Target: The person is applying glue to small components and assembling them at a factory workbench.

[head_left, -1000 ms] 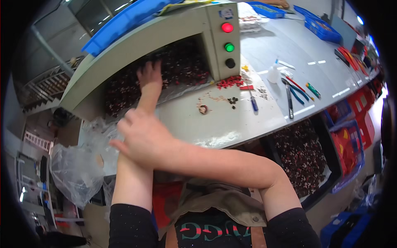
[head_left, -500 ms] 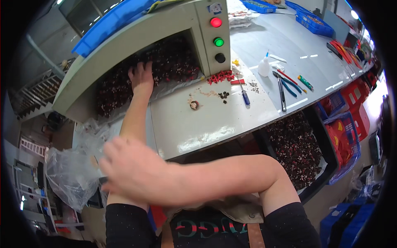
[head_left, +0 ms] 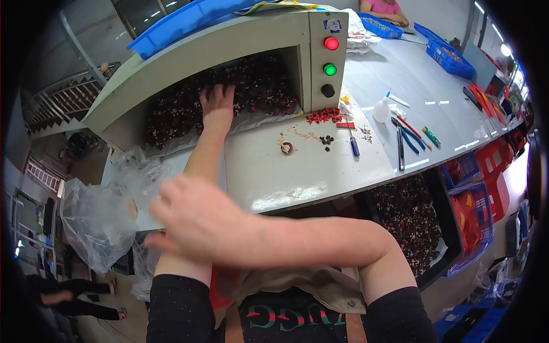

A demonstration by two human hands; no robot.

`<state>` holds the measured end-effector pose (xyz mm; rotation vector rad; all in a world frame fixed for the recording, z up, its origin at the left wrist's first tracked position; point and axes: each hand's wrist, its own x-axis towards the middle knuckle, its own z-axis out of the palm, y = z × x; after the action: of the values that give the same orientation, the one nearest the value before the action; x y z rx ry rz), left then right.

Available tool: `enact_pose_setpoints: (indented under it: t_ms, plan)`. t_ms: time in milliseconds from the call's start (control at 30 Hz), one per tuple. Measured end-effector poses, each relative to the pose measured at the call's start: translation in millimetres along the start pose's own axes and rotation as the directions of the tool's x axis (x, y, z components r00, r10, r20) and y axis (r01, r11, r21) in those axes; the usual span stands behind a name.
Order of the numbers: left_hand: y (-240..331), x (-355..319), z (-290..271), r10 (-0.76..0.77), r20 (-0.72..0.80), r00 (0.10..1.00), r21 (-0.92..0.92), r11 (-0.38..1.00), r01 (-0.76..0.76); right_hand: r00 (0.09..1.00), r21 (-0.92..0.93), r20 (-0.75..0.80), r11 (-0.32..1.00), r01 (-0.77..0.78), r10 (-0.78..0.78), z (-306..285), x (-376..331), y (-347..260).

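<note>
My left hand [head_left: 218, 98] reaches into the opening of a beige box-shaped machine [head_left: 323, 68]. Its fingers are spread over a bed of small dark pieces [head_left: 177, 117] flecked with red and white, which lie on a clear sheet; their kind is too small to tell. Across my left forearm passes my right arm. The right hand [head_left: 186, 214] is somewhat blurred above that forearm, its fingers loosely bent and the thumb apart, with nothing visible in it. On the white tabletop [head_left: 257, 171] lie a small round brown-and-cream piece [head_left: 286, 148], red bits [head_left: 324, 116] and dark bits [head_left: 326, 140].
A screwdriver [head_left: 354, 147], pliers [head_left: 413, 137], a cutter knife [head_left: 400, 146] and a white squeeze bottle [head_left: 381, 110] lie or stand to the right. Below is a black tray [head_left: 452, 240] of similar pieces. Plastic bags [head_left: 94, 223] hang left. Another person [head_left: 384, 8] sits behind.
The view has shifted, so the machine and table sit further right. My left hand stays in the opening among the dark pieces. The right hand remains over the left forearm, its thumb now further out.
</note>
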<state>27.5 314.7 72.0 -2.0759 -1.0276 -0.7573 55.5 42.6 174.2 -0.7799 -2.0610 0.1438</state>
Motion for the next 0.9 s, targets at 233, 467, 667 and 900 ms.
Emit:
enact_pose_setpoints:
  t_ms: [233,467,667,900]
  plan:
    - [-1.0,-4.5,-2.6,0.039,0.040,0.998,0.000,0.999,-0.039,0.992,-0.044,0.126,0.999,-0.012,0.017,-7.6,-4.5,-17.4]
    - [-1.0,-1.7,-4.5,0.041,-0.003,0.999,-0.037,0.998,-0.041,0.988,-0.110,-0.081,0.984,-0.139,0.131,4.1,-3.9,-2.8]
    - [0.8,-14.5,-16.5,0.099,0.191,0.976,-0.029,0.995,-0.096,0.963,0.353,0.264,0.925,-0.141,0.046,-12.7,-60.6,-22.9]
    - [-9.0,-28.1,-38.2,0.198,0.047,0.979,-0.090,0.977,-0.193,0.735,0.934,0.348,-0.148,-0.324,0.582,-25.1,-130.6,40.3]
